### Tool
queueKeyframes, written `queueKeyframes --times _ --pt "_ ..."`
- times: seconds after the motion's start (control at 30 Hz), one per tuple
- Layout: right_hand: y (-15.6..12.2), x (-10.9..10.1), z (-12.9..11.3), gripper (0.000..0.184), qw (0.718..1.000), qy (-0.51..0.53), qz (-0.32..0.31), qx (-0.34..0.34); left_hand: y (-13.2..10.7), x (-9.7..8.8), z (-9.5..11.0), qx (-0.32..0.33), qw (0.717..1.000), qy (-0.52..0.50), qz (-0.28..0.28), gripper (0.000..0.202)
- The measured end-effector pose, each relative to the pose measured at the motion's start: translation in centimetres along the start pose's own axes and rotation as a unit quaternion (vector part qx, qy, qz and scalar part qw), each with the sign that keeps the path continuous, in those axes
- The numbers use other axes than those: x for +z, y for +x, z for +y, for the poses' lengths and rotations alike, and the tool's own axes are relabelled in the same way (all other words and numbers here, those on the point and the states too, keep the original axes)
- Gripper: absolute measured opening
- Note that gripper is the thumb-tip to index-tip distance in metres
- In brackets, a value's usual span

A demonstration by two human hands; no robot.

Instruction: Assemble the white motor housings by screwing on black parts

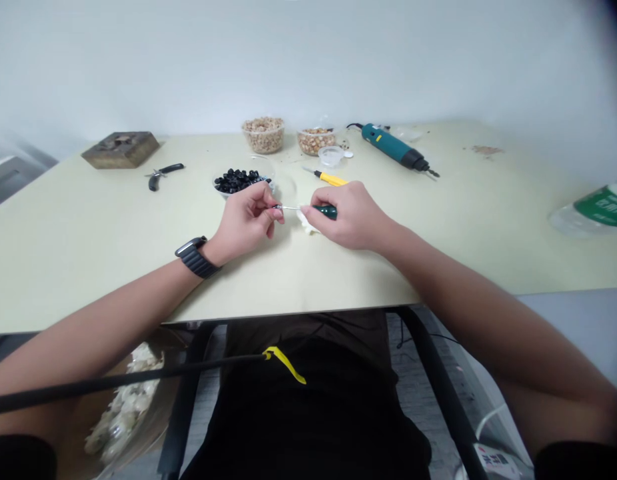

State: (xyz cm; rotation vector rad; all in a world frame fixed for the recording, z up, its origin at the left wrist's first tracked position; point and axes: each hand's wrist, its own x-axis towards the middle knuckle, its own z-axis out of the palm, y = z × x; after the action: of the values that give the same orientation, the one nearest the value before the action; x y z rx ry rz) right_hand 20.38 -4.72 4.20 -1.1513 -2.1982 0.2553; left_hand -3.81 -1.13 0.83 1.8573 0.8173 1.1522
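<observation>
My right hand [351, 215] is closed around the dark green handle of a small screwdriver [326, 211], its thin metal shaft pointing left. Between thumb and fingers, my left hand [248, 217] pinches a tiny dark piece [277, 207], and the shaft's tip meets it there. The piece is too small to make out well. Just behind my left hand stands a clear bowl of shiny black pieces [237, 181]. Something white and crumpled [307, 224] lies on the table under the screwdriver. Beyond my right hand rests a yellow-handled tool [331, 179], partly covered by the hand.
Two clear tubs of beige bits [263, 135] and brown bits [316, 141] stand at the back, near a small lid [331, 156]. A teal electric screwdriver [393, 147] lies right of them. Pliers [161, 175] and a metal block [120, 149] are left; a bottle [596, 207] lies right.
</observation>
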Motion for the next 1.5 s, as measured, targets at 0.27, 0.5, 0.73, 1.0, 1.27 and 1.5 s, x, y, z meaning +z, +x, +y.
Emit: queueKeyframes --times 0.27,0.5,0.73,1.0,1.27,1.5 --pt "0.3 -0.6 0.1 0.040 1.000 0.009 -0.029 -0.003 -0.1 -0.5 0.0 0.025 0.998 0.045 0.027 0.027" --pt "0.0 -0.4 0.8 0.028 0.999 -0.013 0.020 -0.036 0.2 -0.6 -0.2 0.019 0.999 -0.031 0.012 0.039" --pt "0.0 -0.4 1.1 0.019 0.996 0.003 0.052 -0.066 0.3 -0.7 -0.4 0.008 0.998 -0.068 -0.001 0.035" --pt "0.1 -0.4 0.8 0.024 0.998 0.016 0.043 -0.038 0.6 -0.6 -0.3 0.004 0.995 -0.103 -0.019 0.037" --pt "0.2 -0.6 0.5 0.023 0.997 0.073 0.022 -0.008 0.4 -0.5 -0.1 0.002 0.996 -0.084 -0.025 0.040" --pt "0.2 -0.4 0.6 0.017 0.993 0.101 0.044 -0.039 0.5 -0.7 -0.3 -0.008 0.996 -0.084 -0.025 0.048"
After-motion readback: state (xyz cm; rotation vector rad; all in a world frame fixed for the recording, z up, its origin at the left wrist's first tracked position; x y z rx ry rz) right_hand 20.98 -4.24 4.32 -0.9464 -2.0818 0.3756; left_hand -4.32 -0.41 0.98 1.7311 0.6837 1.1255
